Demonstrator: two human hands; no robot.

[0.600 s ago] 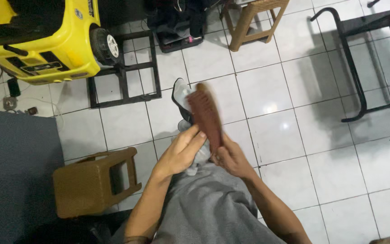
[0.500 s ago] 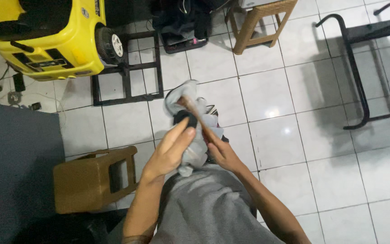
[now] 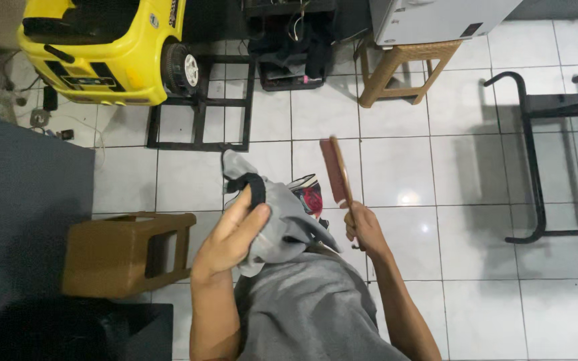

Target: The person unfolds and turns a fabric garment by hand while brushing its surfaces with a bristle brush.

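The grey shoe [image 3: 279,220] rests on the person's lap, toe pointing away toward the white-tiled floor [image 3: 476,174], its black tongue and dark collar turned up. The left hand [image 3: 230,239] is clamped on the shoe from the near left side, fingers wrapped over the upper and thumb by the black tongue. To the right of the shoe, and lifted clear of it, the right hand [image 3: 364,227] is closed round the handle of a reddish-brown brush [image 3: 336,171], whose head stands upright above the fist with its face edge-on to the camera, so the bristles cannot be made out. Brush and shoe are apart, not touching.

The work in hand appears to be brushing the shoe. To do it well, the left hand should probably keep a firm hold low on the upper so the shoe does not roll on the lap, and turn the part to be scrubbed toward the brush. The brush would best meet the fabric with its bristle face flat, not on edge, in short strokes running away from the gripping fingers. Something red and patterned [image 3: 310,196] shows just beyond the shoe's right side; what it is cannot be told.

Left of the shoe stands a brown plastic stool [image 3: 123,254]; beyond it, a yellow toy car [image 3: 102,50].
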